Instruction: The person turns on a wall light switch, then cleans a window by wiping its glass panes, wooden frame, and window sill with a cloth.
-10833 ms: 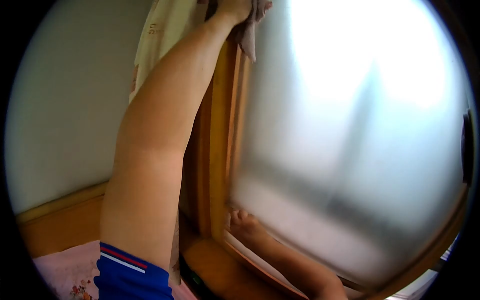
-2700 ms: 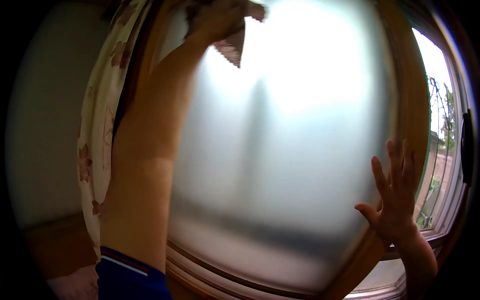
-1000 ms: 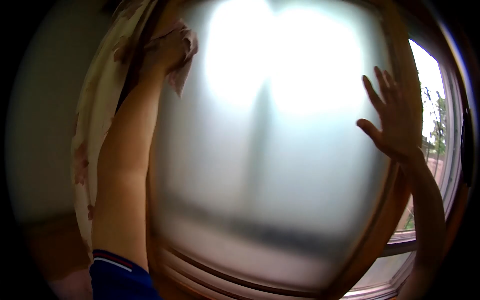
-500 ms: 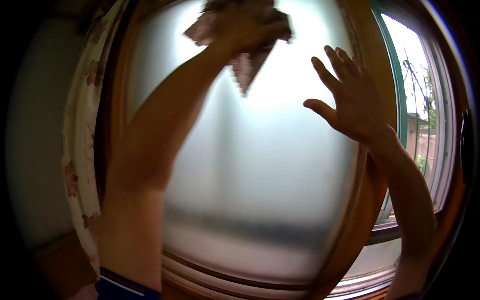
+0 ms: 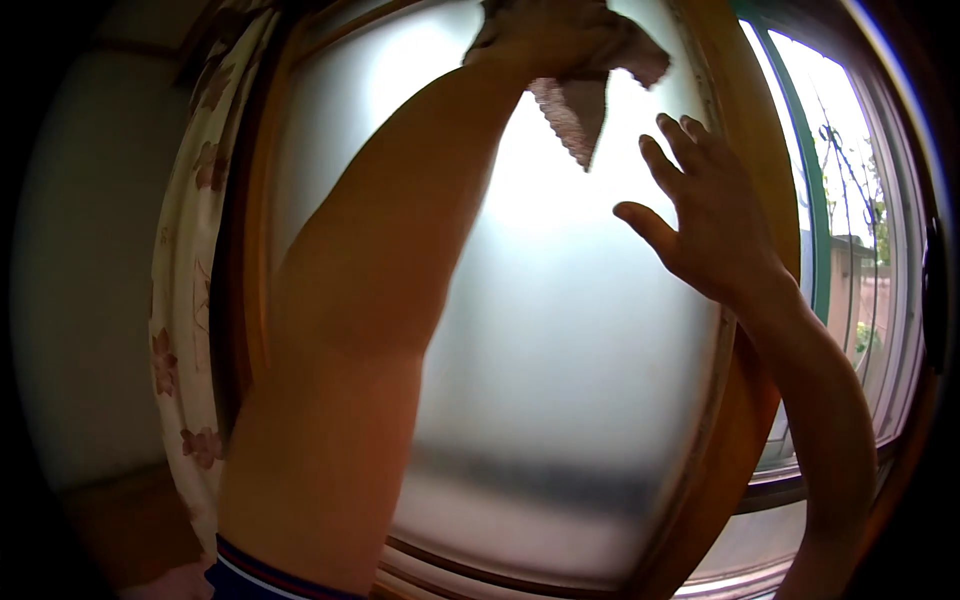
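Observation:
My left hand [image 5: 545,38] reaches up to the top of the view with a brownish cloth [image 5: 578,110] bunched under it. One corner of the cloth hangs down in a point against the frosted glass pane [image 5: 560,330]. The fingers are partly hidden in dark folds. Lower and to the right, my right hand [image 5: 715,215] is raised, its fingers spread and nothing in it. It lies over the pane's right edge and the wooden frame [image 5: 745,130]; whether the palm presses on them is hard to tell.
A curtain [image 5: 185,330] with a flower pattern hangs at the left beside the wooden frame. On the right, an outer window with a green edge [image 5: 815,200] shows plants and a wall outside. Sill rails [image 5: 480,570] run along the bottom.
My left hand has moved to the right along the upper pane, carrying the cloth. My right hand keeps nearly the same place. The whole view has shifted slightly.

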`<state>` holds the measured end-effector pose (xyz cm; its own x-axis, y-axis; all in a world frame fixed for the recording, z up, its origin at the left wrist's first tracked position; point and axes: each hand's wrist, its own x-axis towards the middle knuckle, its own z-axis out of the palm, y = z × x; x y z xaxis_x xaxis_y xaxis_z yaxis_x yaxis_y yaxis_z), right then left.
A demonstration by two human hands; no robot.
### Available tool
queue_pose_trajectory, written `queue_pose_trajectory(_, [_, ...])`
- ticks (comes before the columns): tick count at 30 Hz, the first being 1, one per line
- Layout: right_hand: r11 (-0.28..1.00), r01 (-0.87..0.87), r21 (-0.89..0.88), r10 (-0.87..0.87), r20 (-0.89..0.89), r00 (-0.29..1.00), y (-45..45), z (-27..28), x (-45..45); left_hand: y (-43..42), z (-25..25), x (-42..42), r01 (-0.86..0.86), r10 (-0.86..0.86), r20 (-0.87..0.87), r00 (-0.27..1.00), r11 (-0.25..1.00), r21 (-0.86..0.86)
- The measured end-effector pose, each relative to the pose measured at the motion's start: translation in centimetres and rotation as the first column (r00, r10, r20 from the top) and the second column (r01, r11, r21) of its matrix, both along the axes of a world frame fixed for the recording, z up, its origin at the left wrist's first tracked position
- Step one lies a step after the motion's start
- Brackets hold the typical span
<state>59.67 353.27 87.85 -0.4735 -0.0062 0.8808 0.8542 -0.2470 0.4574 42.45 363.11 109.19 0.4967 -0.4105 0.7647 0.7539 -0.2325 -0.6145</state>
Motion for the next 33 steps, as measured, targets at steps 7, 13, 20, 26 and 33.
queue_pose_trajectory(7, [0.984, 0.169, -0.064, -0.174, -0.099, 0.980, 0.2, -0.3, -1.1, 9.5, -1.4, -21.7, -0.109, 0.128, -0.055, 0.990, 0.960, 0.259])
queue_pose_trajectory(13, [0.977, 0.205, -0.051, -0.207, -0.035, 0.978, 0.9, 0.0, -0.9, 24.1, -5.3, -40.4, -0.317, 0.204, 0.393, 0.897, 0.915, 0.248])
queue_pose_trajectory(20, [0.984, 0.178, -0.019, -0.177, 0.011, 0.984, 0.6, 0.2, -0.7, 19.3, -6.5, -33.6, -0.042, 0.073, 0.541, 0.838, 0.997, -0.069])
queue_pose_trajectory(26, [0.992, 0.122, 0.002, -0.122, 0.043, 0.992, 0.6, 0.4, -0.4, 9.9, -5.2, -19.8, -0.024, 0.020, 0.230, 0.973, 1.000, 0.014])
queue_pose_trajectory(33, [0.951, -0.303, 0.065, 0.289, 0.165, 0.943, 0.2, 0.9, 0.2, -1.3, -3.5, 2.0, 0.145, -0.148, -0.029, 0.989, 0.985, -0.096])
